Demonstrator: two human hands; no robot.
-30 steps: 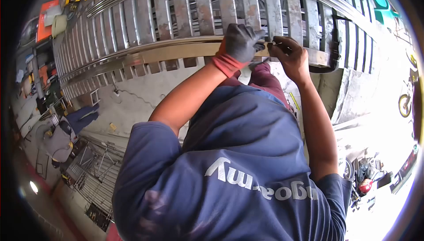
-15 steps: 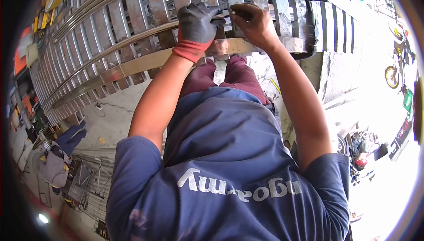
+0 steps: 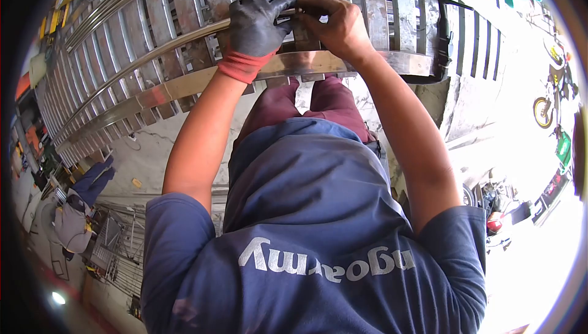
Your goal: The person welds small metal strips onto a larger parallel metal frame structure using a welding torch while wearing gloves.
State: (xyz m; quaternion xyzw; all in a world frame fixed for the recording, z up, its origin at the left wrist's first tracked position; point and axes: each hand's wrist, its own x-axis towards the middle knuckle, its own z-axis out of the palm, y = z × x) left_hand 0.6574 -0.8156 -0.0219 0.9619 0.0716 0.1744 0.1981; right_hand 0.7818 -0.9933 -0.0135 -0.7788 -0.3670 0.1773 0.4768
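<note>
My left hand, in a dark grey glove with a red cuff, is closed around a thin metal tube that runs off to the left above the slatted metal rack. My right hand, bare with darkened fingers, is just to the right of the glove. Its thumb and fingers are curled together near the tube's line; what they hold is hidden. Both hands are above the rack's near flat metal rail.
More long thin tubes lie across the rack at the upper left. A black clamp-like part is at the rack's right end. A person in grey and blue is low at the left. A bicycle stands far right.
Both hands have shifted left and slightly up in view, staying close together. The rack appears shifted to the right along its right end, and the whole view has moved slightly.
</note>
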